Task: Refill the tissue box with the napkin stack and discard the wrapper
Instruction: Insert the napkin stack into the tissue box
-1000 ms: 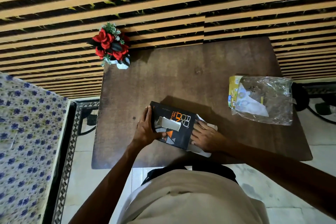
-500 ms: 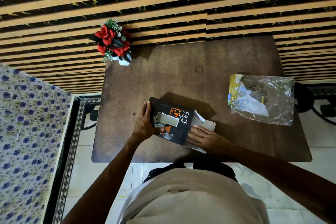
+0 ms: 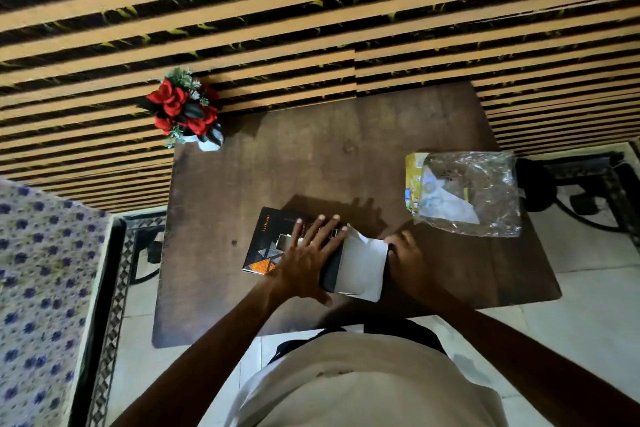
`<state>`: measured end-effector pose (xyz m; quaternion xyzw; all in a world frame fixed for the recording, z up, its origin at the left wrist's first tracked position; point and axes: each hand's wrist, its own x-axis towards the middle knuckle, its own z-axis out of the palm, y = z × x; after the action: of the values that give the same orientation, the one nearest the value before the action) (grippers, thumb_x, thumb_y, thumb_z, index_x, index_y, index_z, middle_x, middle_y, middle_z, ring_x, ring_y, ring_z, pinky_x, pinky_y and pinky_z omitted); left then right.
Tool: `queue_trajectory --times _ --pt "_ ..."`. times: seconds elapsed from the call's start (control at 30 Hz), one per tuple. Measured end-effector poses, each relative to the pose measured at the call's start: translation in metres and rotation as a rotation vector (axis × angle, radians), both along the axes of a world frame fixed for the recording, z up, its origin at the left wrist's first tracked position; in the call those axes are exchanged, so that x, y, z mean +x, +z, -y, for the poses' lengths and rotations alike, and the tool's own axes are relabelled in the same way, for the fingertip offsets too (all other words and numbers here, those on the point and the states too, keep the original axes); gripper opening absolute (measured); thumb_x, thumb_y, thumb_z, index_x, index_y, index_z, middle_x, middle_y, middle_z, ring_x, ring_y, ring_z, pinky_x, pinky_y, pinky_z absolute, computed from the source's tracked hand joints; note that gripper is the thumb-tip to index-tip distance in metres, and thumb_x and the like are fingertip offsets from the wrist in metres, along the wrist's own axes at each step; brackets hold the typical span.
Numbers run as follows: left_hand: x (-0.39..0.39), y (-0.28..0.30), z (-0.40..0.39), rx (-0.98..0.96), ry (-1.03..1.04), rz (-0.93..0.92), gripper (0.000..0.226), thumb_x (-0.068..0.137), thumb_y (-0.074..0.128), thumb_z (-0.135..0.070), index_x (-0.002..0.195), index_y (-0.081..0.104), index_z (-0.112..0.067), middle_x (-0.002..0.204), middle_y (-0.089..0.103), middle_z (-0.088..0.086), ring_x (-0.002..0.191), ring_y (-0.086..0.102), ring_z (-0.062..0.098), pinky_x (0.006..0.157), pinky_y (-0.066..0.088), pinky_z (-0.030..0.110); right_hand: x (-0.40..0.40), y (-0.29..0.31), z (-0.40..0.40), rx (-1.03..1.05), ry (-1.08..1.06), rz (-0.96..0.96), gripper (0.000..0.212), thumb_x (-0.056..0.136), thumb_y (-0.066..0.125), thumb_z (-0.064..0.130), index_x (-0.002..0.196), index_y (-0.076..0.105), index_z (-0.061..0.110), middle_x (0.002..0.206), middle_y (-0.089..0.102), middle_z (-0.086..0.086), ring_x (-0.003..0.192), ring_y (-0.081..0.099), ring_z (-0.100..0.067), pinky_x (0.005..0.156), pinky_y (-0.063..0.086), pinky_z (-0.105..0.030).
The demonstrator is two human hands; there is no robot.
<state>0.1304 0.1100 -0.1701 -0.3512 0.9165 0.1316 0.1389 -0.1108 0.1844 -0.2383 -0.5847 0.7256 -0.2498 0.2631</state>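
A black tissue box [image 3: 265,243] with orange print lies on the brown table [image 3: 311,166] near its front edge. My left hand [image 3: 308,262] rests flat on top of the box with fingers spread, covering the slot. At the box's right end a white flap [image 3: 360,263] stands open. My right hand [image 3: 412,263] is against that flap's right edge, its fingertips tucked behind it. The clear plastic wrapper [image 3: 481,198], with a yellow printed side and a white sheet inside, lies crumpled at the table's right side, apart from both hands.
A small white pot of red artificial flowers [image 3: 183,111] stands at the table's far left corner. A striped wall runs behind. A blue-flowered cloth [image 3: 41,288] covers furniture on the left. Dark gear and cables [image 3: 540,184] sit on the tiled floor on the right.
My left hand slid from the box's left end onto its top and spread flat. My right hand moved from on top of the flap to its right edge; the flap now stands up more.
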Motion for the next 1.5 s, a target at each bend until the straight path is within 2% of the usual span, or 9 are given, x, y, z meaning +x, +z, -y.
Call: queue_trajectory --times 0.2,0.47,0.6,0.73,0.9,0.97,1.23,1.4,1.5 --pt "-0.048 -0.012 -0.008 0.021 0.007 0.134 0.130 0.052 0.068 -0.076 0.152 0.000 -0.027 0.164 -0.010 0.004 0.150 -0.010 0.035 0.103 0.004 0.081 0.014 0.014 0.008 0.609 -0.437 0.733 0.014 0.088 0.067 0.013 0.100 0.060 0.013 0.114 0.064 -0.015 0.102 0.062 -0.032 0.087 0.054 -0.049" --pt "-0.056 0.001 -0.002 0.110 0.176 0.012 0.063 0.072 0.073 -0.030 0.127 0.048 -0.011 0.159 0.005 0.015 0.150 -0.004 0.034 0.109 0.002 0.076 0.023 0.028 0.002 0.510 -0.416 0.935 0.045 0.081 0.075 0.013 0.121 0.056 0.015 0.119 0.065 -0.015 0.106 0.064 -0.024 0.089 0.055 -0.047" --pt "-0.049 0.006 0.005 0.271 0.305 -0.305 0.040 0.078 0.067 -0.026 0.116 0.058 -0.016 0.154 0.018 0.010 0.143 0.024 0.033 0.117 0.000 0.062 0.045 0.029 0.007 0.409 -0.352 0.911 0.055 0.086 0.070 0.017 0.135 0.046 0.021 0.130 0.060 -0.005 0.118 0.058 -0.022 0.080 0.056 -0.037" --pt "-0.011 0.014 0.020 0.292 0.559 -0.600 0.030 0.088 0.058 -0.011 0.118 0.059 -0.017 0.133 0.043 0.006 0.117 0.055 0.024 0.105 0.046 0.038 0.073 0.038 0.019 0.274 -0.258 0.461 0.054 0.097 0.051 0.029 0.148 0.035 0.020 0.150 0.042 -0.002 0.139 0.038 -0.021 0.109 0.029 -0.018" --pt "0.041 0.001 0.034 0.152 0.814 -0.275 0.091 0.071 0.075 -0.045 0.146 0.029 -0.023 0.161 0.009 0.009 0.148 0.015 0.034 0.115 0.013 0.061 0.103 0.047 0.032 0.364 -0.384 0.233 0.050 0.098 0.041 0.038 0.147 0.035 0.031 0.151 0.039 -0.020 0.136 0.039 -0.036 0.114 0.029 -0.042" --pt "0.054 -0.002 0.036 0.295 0.911 -0.323 0.110 0.066 0.081 -0.046 0.151 0.016 -0.020 0.160 0.007 0.010 0.146 0.020 0.037 0.114 0.025 0.055 0.106 0.050 0.036 0.361 -0.416 0.197 0.047 0.098 0.044 0.036 0.144 0.043 0.026 0.146 0.048 -0.016 0.131 0.047 -0.036 0.110 0.035 -0.040" --pt "0.068 0.002 0.044 0.489 1.113 -0.734 0.096 0.079 0.076 -0.017 0.151 0.013 -0.013 0.136 0.045 0.009 0.121 0.052 0.027 0.095 0.049 0.037 0.099 0.055 0.053 0.499 -0.570 0.749 0.068 0.081 0.050 0.066 0.134 0.052 0.023 0.142 0.050 0.004 0.126 0.048 -0.020 0.113 0.034 -0.044" --pt "0.073 0.004 0.033 0.766 1.285 -0.890 0.044 0.091 0.061 -0.013 0.132 0.045 -0.012 0.128 0.059 0.015 0.090 0.066 0.015 0.064 0.055 0.020 0.097 0.075 0.054 0.570 -0.386 0.859 0.064 0.092 0.060 0.015 0.148 0.029 0.022 0.141 0.049 -0.002 0.118 0.051 -0.021 0.089 0.046 -0.032" --pt "0.070 0.008 0.043 0.805 1.244 -0.950 0.041 0.091 0.061 -0.015 0.130 0.048 -0.015 0.122 0.062 0.010 0.094 0.067 0.014 0.062 0.056 0.017 0.097 0.074 0.072 0.470 -0.432 0.790 0.060 0.090 0.059 0.001 0.143 0.034 0.015 0.137 0.051 -0.003 0.124 0.051 -0.023 0.096 0.044 -0.031"
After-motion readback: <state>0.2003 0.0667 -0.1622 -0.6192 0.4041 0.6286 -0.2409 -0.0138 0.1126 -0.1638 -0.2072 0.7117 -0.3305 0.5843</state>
